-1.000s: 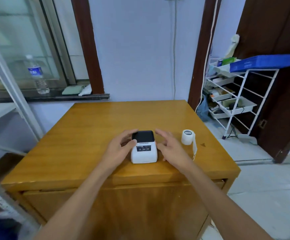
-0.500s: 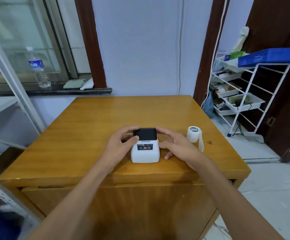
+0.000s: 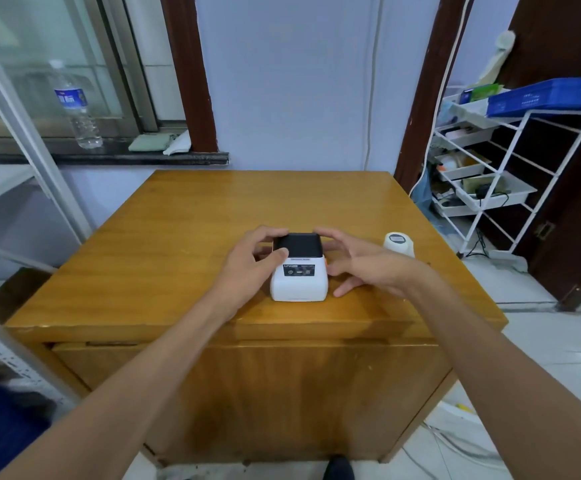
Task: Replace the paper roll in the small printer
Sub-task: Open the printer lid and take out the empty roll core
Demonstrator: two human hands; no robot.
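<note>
A small white printer [image 3: 298, 277] with a black lid sits near the front of the wooden table [image 3: 185, 220], lid closed. My left hand [image 3: 251, 268] grips its left side, thumb on the front corner of the lid and fingers curled over the back edge. My right hand [image 3: 362, 268] is at its right side, index finger hooked over the lid's back corner, other fingers spread near the side. A white paper roll [image 3: 399, 243] stands on the table just right of my right hand, partly hidden by it.
A white wire rack [image 3: 511, 181] with trays and a blue bin [image 3: 552, 97] stands at the right beside a dark door. A water bottle [image 3: 76, 107] and cloths sit on the window ledge at the back left. A metal shelf frame [image 3: 15, 126] runs along the left.
Both hands have closed in from beside the printer onto it, fingers now reaching over the back of the lid. The printer and the paper roll have stayed in place.
</note>
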